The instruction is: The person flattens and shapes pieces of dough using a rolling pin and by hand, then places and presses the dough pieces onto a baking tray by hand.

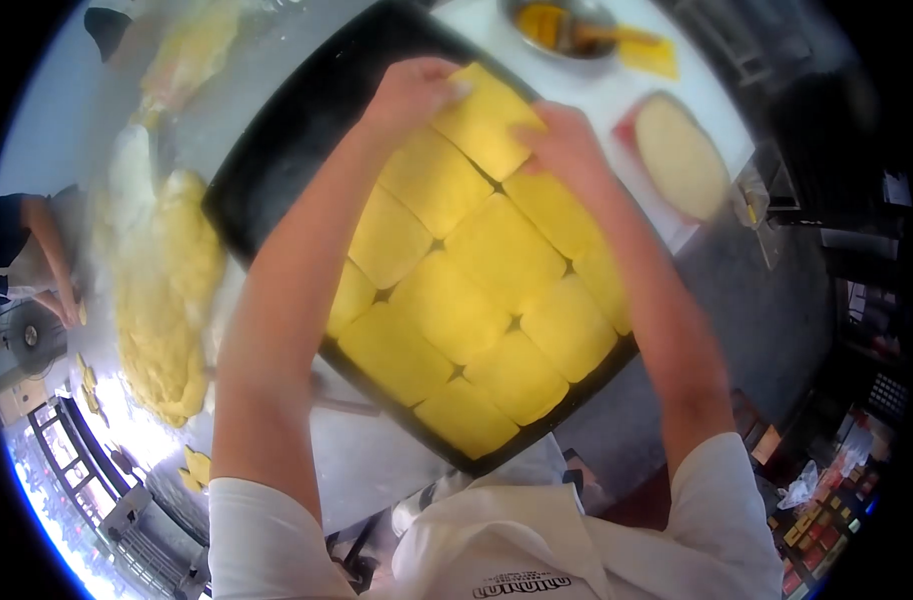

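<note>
A flat yellow square of dough (pixel 489 118) is stretched between my two hands at the far part of a black baking tray (pixel 287 120). My left hand (pixel 417 92) pinches its left corner, and my right hand (pixel 565 142) grips the opposite corner. Below them, several similar dough squares (pixel 505 240) lie edge to edge in rows on the tray, with small dark gaps where corners meet. The far left part of the tray shows bare black metal. Whether the held square touches the tray beneath is hard to tell.
A large lump of yellow dough (pixel 167 310) lies on the floured table at left. A metal bowl (pixel 562 25) with a brush (pixel 597 35) stands beyond the tray. A pale oval item (pixel 682 155) lies at right. Another person's arm (pixel 52 250) reaches in at far left.
</note>
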The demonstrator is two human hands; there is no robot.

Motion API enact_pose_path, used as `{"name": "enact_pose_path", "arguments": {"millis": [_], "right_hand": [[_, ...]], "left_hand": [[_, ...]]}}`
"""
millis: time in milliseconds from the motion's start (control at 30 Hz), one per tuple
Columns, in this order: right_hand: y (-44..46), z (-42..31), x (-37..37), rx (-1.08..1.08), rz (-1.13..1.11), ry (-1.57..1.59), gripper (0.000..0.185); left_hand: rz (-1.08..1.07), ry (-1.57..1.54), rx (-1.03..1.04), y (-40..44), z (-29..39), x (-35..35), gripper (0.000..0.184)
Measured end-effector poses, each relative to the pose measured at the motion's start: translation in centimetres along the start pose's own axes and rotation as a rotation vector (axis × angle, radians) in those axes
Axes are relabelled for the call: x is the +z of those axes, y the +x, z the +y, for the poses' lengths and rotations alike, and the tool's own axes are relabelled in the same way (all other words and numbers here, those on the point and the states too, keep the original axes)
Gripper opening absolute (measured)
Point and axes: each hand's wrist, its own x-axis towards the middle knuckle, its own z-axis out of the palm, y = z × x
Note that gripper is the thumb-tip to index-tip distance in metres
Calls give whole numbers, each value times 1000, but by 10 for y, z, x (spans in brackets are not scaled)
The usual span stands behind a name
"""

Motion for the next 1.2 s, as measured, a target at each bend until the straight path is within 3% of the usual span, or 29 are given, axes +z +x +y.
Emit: {"name": "enact_pose_path", "arguments": {"millis": [300, 433, 500, 800, 1033, 1200], "right_hand": [[-1, -9, 1, 96, 3, -79, 30], [-2, 8, 4, -100, 219, -401, 27], [-13, 8, 6, -221, 323, -511, 26], [-19, 9, 11, -105, 342, -695, 23], [-35, 15, 7, -203, 374, -719, 21], [-52, 12, 4, -401, 314, -666, 29]], "left_hand": [[-13, 169, -14, 15, -3, 2, 28], [69, 296, 16, 9, 7, 11, 28], [141, 384, 70, 10, 4, 15, 27], [367, 610, 264, 7, -13, 32, 28], [515, 686, 469, -26, -19, 34, 41], [257, 858, 569, -83, -21, 45, 64]]}}
